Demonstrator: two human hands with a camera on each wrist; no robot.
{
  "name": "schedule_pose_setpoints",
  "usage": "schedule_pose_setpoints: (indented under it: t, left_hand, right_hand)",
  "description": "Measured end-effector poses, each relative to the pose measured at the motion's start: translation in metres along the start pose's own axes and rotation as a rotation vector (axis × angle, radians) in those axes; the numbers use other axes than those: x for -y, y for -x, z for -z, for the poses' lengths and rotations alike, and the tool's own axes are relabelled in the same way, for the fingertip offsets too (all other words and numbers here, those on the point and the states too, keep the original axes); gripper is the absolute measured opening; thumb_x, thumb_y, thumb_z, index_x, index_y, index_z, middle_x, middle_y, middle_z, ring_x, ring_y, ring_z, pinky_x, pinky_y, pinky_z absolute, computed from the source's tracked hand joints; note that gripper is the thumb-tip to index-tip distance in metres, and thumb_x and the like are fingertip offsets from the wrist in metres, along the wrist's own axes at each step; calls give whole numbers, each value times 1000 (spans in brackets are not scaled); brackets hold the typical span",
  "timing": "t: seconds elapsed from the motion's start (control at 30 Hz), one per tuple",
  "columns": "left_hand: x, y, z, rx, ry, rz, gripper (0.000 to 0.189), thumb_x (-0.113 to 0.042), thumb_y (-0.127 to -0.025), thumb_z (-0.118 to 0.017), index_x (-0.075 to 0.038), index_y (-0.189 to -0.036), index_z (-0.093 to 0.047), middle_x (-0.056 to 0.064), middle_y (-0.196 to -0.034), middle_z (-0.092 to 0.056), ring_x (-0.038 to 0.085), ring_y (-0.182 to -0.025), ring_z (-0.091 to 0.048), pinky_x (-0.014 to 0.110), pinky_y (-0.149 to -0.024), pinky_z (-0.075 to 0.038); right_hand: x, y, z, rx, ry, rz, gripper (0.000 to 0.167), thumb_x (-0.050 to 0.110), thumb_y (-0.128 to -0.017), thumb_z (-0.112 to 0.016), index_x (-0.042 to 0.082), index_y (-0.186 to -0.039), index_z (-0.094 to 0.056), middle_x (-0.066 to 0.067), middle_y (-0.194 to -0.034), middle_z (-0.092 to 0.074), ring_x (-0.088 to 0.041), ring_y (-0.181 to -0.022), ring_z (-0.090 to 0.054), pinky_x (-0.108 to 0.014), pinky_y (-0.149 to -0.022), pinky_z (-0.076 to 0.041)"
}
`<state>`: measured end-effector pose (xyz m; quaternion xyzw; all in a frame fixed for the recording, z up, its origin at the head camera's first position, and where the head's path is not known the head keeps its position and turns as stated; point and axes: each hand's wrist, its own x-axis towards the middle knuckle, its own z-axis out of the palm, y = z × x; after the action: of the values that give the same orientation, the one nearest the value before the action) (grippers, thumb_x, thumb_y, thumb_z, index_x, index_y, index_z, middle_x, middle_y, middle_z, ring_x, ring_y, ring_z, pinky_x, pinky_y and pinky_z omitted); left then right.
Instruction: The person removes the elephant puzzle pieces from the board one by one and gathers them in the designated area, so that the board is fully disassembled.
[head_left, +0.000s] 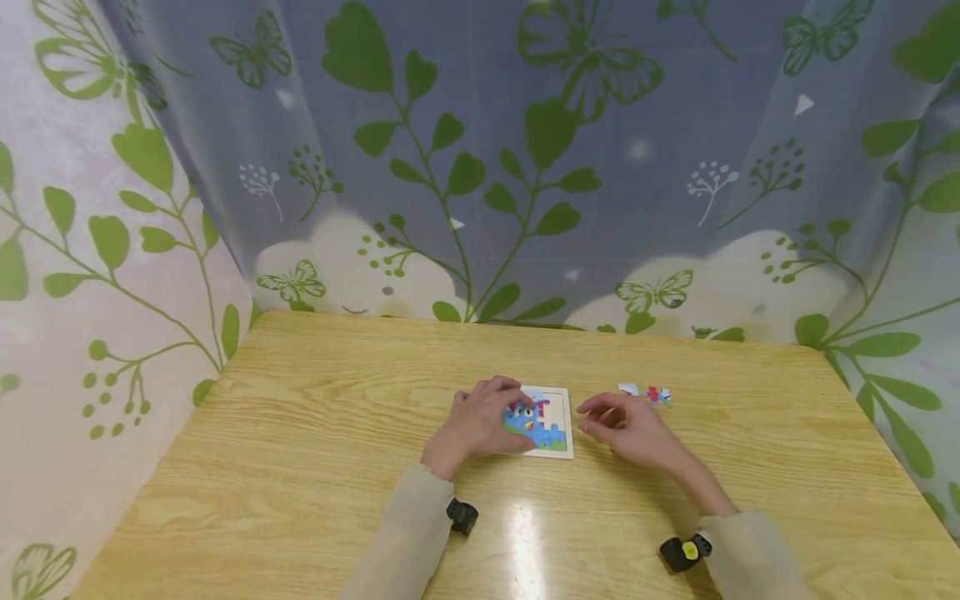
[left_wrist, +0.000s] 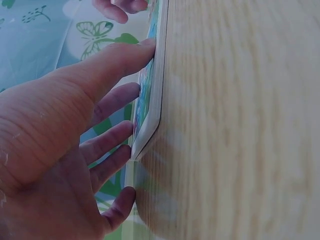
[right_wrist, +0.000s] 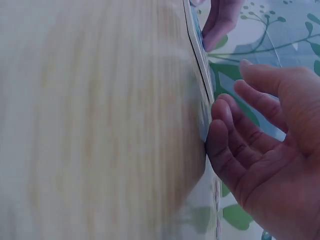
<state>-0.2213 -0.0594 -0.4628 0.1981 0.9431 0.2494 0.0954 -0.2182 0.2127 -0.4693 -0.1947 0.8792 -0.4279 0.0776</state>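
A square jigsaw puzzle board (head_left: pixel 569 429) with a pale frame lies flat on the table. Its picture shows a blue cartoon creature (head_left: pixel 542 435), and bare board shows at the upper right of the picture. My left hand (head_left: pixel 474 423) rests over the board's left side; in the left wrist view its thumb (left_wrist: pixel 125 56) touches the near edge and its fingers are spread. Just right of the board hovers my right hand (head_left: pixel 637 431), its fingers loosely bent. In the right wrist view, nothing shows between the right thumb (right_wrist: pixel 262 75) and fingers.
Several loose puzzle pieces (head_left: pixel 654 394) lie on the wooden table (head_left: pixel 315 467) behind the right hand. A patterned curtain (head_left: pixel 480 167) with leaves and butterflies hangs along the table's back edge and both sides. Dark wrist devices (head_left: pixel 462 517) sit at both sleeves.
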Motion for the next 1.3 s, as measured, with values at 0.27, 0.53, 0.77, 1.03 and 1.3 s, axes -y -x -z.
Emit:
schedule_pose_setpoints:
  t: [0.27, 0.53, 0.77, 1.03, 1.3]
  left_hand:
    - [0, 1, 1, 2, 6, 2, 50, -46, -84, -81, -30, -129, -67, -2, -156, -46, 29, -144, -42, 60, -107, -35]
    - [-1, 4, 2, -4, 29, 2, 50, -44, -83, -81, -28, -128, -67, 0, -154, -47, 31, -144, -42, 60, -106, -35]
    - [0, 4, 1, 0, 23, 7, 51, -44, -83, -81, -28, -130, -67, 0, -155, -47, 30, -144, -42, 57, -107, -34]
    - [0, 3, 1, -10, 23, -4, 50, -44, -83, -81, -27, -128, -68, 1, -154, -48, 31, -143, -42, 59, -105, -35]
    - [-3, 2, 1, -4, 29, -2, 51, -43, -83, -81, -28, -129, -67, 1, -155, -47, 31, -144, -42, 59, -107, -34]
  right_hand:
    - [5, -9, -12, 86, 48, 18, 21, 20, -93, -75, 9, -111, -73, -2, -91, -69, -11, -72, -60, -23, -61, -49]
    - [11, -11, -16, 139, 62, 27, 24, 19, -92, -76, 8, -113, -71, -3, -92, -66, -10, -69, -55, -23, -60, -47]
    - [14, -12, -19, 139, 93, 74, 25, 19, -90, -78, 8, -112, -71, -3, -89, -61, -7, -67, -50, -22, -60, -45]
    - [15, -12, -19, 134, 137, 67, 25, 20, -89, -80, 10, -111, -73, -6, -89, -59, -9, -68, -48, -23, -62, -44]
    - [15, -11, -18, 126, 151, 56, 27, 24, -89, -80, 11, -112, -75, -4, -89, -58, -9, -70, -48, -23, -63, -43]
